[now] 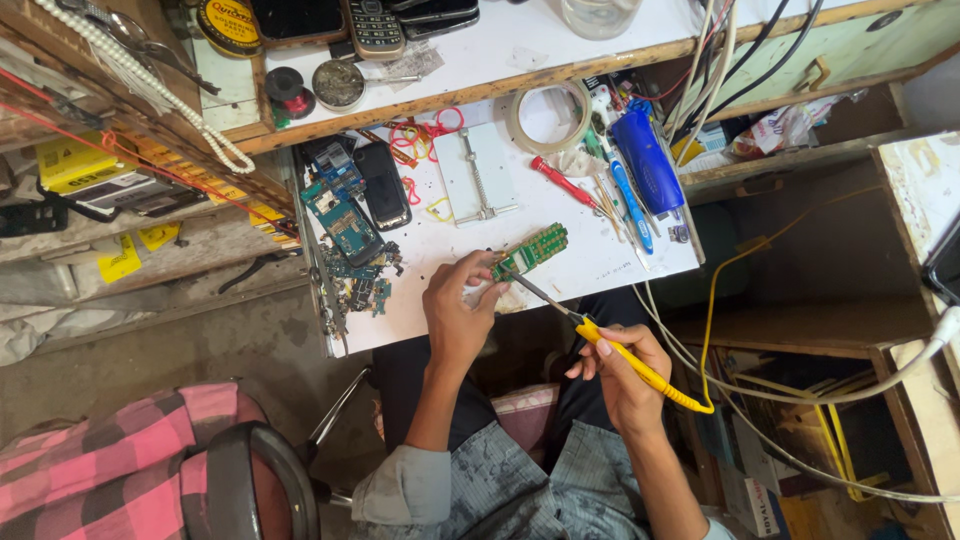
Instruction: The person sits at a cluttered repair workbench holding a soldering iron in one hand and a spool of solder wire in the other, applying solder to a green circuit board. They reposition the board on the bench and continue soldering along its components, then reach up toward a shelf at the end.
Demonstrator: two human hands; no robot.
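Left hand: the left hand (pixel 458 312) is closed in a pinch on the near end of the green circuit board (pixel 532 250), bracing it low over the white tabletop (pixel 600 255), fingertips right beside the working spot.
Right hand: the right hand (pixel 622 372) is wrapped around the yellow handle of the soldering iron (pixel 600 345), held like a pen, with the metal tip slanting up and left to meet the board's near end.
Board position: it lies at the front middle of the tabletop, tilted, its far end pointing toward the red screwdriver (pixel 562 182) and the blue pen (pixel 628 205).
Burn risk: the tip appears to touch just beside the left fingers; a small slip of either hand would likely bring hot metal against skin.
Board risk: held only by a pinch at one end, the board could pivot under the tip's push, and solder might smear across neighbouring contacts.
Cord risk: the yellow cable (pixel 712 330) hangs off the table edge among white cables (pixel 800 395); a snag there could jerk the iron off its mark.
Clutter risk: the pile of loose phone parts (pixel 355 265) and the black phone (pixel 383 185) sit near the left wrist, so a sweeping elbow could scatter them off the edge.
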